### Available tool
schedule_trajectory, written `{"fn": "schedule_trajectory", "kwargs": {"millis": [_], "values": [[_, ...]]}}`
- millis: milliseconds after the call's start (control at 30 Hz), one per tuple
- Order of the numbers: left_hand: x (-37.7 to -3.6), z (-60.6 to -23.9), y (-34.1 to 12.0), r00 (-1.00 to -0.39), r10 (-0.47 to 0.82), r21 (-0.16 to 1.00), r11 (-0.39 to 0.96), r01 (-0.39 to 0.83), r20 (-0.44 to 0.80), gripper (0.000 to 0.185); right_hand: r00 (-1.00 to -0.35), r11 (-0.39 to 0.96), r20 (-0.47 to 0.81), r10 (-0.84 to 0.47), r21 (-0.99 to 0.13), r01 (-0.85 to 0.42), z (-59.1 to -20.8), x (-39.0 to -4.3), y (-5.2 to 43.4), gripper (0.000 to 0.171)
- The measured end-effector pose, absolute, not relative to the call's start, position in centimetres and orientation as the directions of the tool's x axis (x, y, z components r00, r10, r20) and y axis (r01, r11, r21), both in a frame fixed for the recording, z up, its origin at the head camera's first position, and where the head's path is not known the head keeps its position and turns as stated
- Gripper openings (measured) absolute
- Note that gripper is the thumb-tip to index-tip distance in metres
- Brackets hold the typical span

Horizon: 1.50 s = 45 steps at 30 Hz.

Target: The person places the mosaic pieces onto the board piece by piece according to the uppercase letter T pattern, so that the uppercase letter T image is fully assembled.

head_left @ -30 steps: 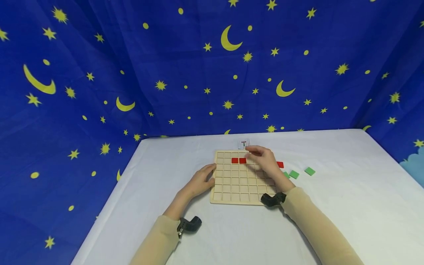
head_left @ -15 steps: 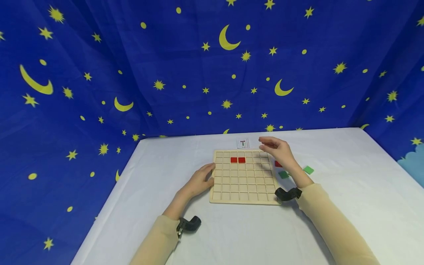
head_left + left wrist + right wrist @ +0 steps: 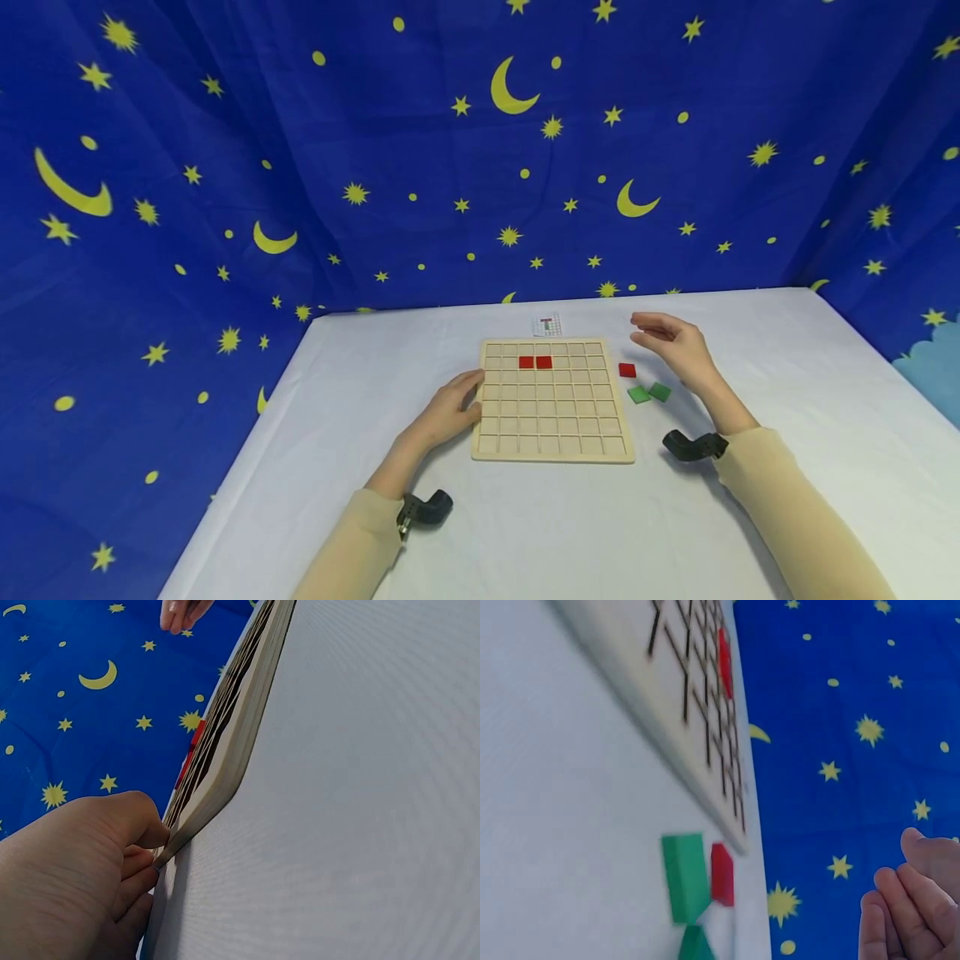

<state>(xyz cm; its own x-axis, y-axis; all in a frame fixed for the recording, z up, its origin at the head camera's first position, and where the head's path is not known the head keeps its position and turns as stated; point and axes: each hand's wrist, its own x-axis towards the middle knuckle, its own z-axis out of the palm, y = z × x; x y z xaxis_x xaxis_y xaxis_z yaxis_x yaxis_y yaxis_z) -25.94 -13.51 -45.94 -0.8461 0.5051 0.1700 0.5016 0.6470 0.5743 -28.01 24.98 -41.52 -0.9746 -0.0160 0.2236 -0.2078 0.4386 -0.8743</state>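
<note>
A pale wooden grid board (image 3: 552,435) lies on the white table, with two red tiles (image 3: 535,362) side by side in its second row. My left hand (image 3: 451,410) holds the board's left edge (image 3: 225,772), fingers curled against it. My right hand (image 3: 670,342) hovers above the table to the right of the board, fingers loosely extended and holding nothing; its fingertips (image 3: 911,900) show in the right wrist view. Below it lie a loose red tile (image 3: 627,370) and two green tiles (image 3: 649,392), also seen as the red tile (image 3: 721,874) and a green tile (image 3: 685,876).
A small pattern card (image 3: 547,325) lies just behind the board. The white table (image 3: 787,392) has a blue star-and-moon cloth (image 3: 450,150) hanging behind it and on both sides.
My right hand has lifted off the board's upper area and moved right, past the board's edge, to above the loose tiles. The left hand has stayed on the board's left edge.
</note>
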Motion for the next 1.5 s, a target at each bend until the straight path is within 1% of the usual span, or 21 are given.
{"fn": "schedule_trajectory", "kwargs": {"millis": [167, 433, 567, 767, 1133, 1500], "values": [[-25.9, -46.1, -13.5, -0.847, 0.503, 0.582, 0.642, 0.498, 0.17, 0.059, -0.977, 0.471, 0.214, -0.023, -0.86, -0.199, -42.5, -27.6, 25.9, 0.051], [-25.9, -46.2, -13.5, -0.848, 0.499, 0.587, 0.639, 0.497, 0.175, 0.059, -0.974, 0.534, 0.225, -0.033, -0.82, -0.207, -44.6, -27.5, 26.6, 0.041], [-26.0, -46.2, -13.5, -0.852, 0.493, 0.586, 0.642, 0.494, 0.177, 0.059, -0.974, 0.54, 0.222, -0.042, -0.815, -0.209, -45.1, -27.4, 26.7, 0.041], [-26.0, -46.1, -13.5, -0.851, 0.495, 0.587, 0.641, 0.495, 0.176, 0.059, -0.972, 0.581, 0.218, -0.089, -0.781, -0.228, -46.1, -27.6, 26.8, 0.039], [-25.9, -46.2, -13.5, -0.846, 0.501, 0.596, 0.628, 0.501, 0.183, 0.059, -0.964, 0.676, 0.232, -0.128, -0.691, -0.255, -46.7, -27.3, 26.3, 0.035], [-26.0, -46.2, -13.6, -0.844, 0.503, 0.591, 0.63, 0.504, 0.184, 0.059, -0.952, 0.72, 0.266, -0.153, -0.629, -0.292, -46.8, -27.4, 26.2, 0.033]]}}
